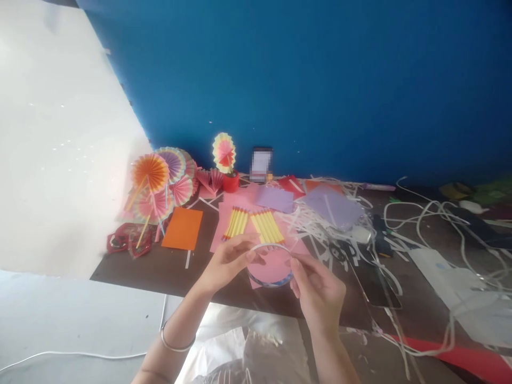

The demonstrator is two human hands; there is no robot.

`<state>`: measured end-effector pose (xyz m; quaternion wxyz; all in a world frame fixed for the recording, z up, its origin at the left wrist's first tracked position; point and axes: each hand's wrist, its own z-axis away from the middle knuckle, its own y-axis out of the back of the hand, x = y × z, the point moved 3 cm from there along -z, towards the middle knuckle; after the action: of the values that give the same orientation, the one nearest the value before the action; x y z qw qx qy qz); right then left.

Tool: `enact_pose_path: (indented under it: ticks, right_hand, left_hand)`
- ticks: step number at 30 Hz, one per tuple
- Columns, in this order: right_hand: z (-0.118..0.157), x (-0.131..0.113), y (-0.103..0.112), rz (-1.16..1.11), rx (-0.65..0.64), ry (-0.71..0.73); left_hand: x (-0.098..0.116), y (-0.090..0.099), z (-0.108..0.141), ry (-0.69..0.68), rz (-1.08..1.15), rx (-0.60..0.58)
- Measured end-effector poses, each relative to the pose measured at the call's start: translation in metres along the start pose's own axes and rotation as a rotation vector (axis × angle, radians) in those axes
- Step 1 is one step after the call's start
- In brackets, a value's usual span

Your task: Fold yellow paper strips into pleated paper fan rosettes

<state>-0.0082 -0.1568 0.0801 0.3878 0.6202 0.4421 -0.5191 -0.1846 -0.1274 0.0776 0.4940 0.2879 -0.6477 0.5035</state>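
Observation:
A thin ring [271, 285], whitish along the top and bluish along the bottom, is held up between my two hands above the table's near edge. My left hand [229, 264] pinches its left side between thumb and fingers. On the right side, my right hand [318, 285] grips it the same way. Just beyond the ring, two rows of yellow pleated paper [267, 226] with reddish ends lie on pink paper [218, 234]. Pink paper also shows through the ring.
Paper fans [150, 173] and an orange sheet [182, 229] are on the left. A red pot [231, 182] stands near the blue wall. White paper strips [316, 226], a phone [376, 285] and tangled white cables [424, 218] spread across the right.

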Motion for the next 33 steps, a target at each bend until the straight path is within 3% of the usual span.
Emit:
enact_pose_path:
  ticks: [4,8,10,13,15,19,24,33]
  right_hand:
    - [-0.003,0.005,-0.002,-0.073,0.039,-0.059]
    - [-0.007,0.012,-0.004,-0.049,-0.045,-0.069]
    - [-0.008,0.011,-0.005,0.078,-0.064,0.039]
    - [-0.01,0.004,-0.005,0.328,-0.024,0.326]
    - [-0.01,0.001,-0.008,0.423,-0.07,0.487]
    - [-0.012,0.003,-0.013,0.465,-0.209,0.602]
    - [-0.014,0.016,-0.01,0.401,-0.126,0.397]
    - [-0.016,0.037,-0.017,0.132,-0.217,-0.098]
  left_hand:
    - [-0.003,0.003,0.001,0.003,0.021,0.026]
    - [-0.002,0.005,0.002,-0.019,-0.066,0.074]
    - [0.0,0.005,0.002,-0.029,-0.155,0.076]
    - [0.002,0.003,0.003,-0.03,-0.268,0.03]
    - [0.002,0.001,0.003,-0.024,-0.313,-0.034]
    - [-0.004,-0.001,0.003,0.029,-0.288,-0.138]
    - [-0.008,0.003,0.006,0.052,-0.281,-0.155]
    - [-0.013,0.002,0.01,0.087,-0.423,-0.186]
